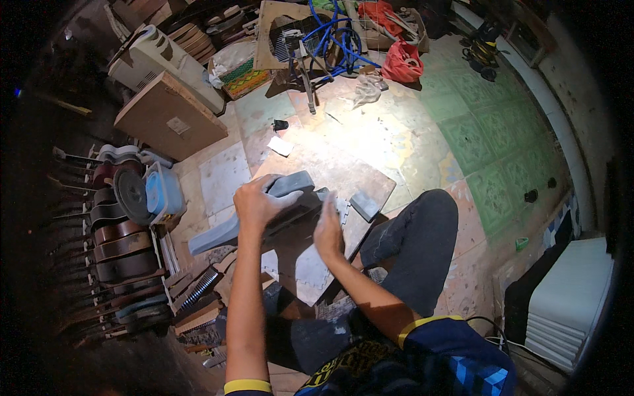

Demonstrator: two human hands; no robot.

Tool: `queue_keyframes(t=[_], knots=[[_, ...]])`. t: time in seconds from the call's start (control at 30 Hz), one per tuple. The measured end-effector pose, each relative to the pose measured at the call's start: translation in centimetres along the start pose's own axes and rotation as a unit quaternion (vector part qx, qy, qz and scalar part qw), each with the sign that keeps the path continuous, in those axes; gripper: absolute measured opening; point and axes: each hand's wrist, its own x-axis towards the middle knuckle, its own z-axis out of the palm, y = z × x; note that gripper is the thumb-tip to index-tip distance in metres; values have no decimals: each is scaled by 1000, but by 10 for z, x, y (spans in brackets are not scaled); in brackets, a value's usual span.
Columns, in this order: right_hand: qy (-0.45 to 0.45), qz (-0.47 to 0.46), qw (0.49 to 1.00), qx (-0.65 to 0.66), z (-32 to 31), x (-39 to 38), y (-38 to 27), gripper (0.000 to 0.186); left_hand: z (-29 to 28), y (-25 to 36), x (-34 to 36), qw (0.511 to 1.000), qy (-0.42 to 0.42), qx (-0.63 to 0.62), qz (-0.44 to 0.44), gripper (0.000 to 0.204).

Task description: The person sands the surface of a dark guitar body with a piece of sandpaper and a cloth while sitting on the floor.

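My left hand [256,206] is wrapped over a long, dusty grey shaped piece [218,236], which looks like an unfinished guitar neck. It lies tilted across my lap, its narrow end to the lower left and a thick, blocky grey end [292,184] at the upper right. Close by the thick end, my right hand [328,232] is held edge-on with its fingers stretched out. Beside those fingers is a small dark bit [322,193] that I cannot make out. A separate grey block [363,206] rests on the board [370,178] to the right.
Several guitar-like bodies [122,231] line a rack at left, near a clear tub with a blue lid [162,189]. A wooden box [170,117], blue hose [340,46] and red bag [403,63] lie beyond. White paper [281,146] is on the floor; a white cabinet [566,303] stands right.
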Motion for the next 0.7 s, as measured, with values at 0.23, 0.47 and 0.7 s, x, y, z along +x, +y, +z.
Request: queue_keyframes(t=[0.23,0.47,0.7], knots=[[22,42,998,-41,12,4,27,75,4,3,14,1000,16,-15,4,53],[85,75,991,-69,16,13,36,74,6,6,26,1000,0,-24,-15,54],[5,157,988,-2,-7,27,39,67,3,9,26,1000,-5,-6,-22,53]])
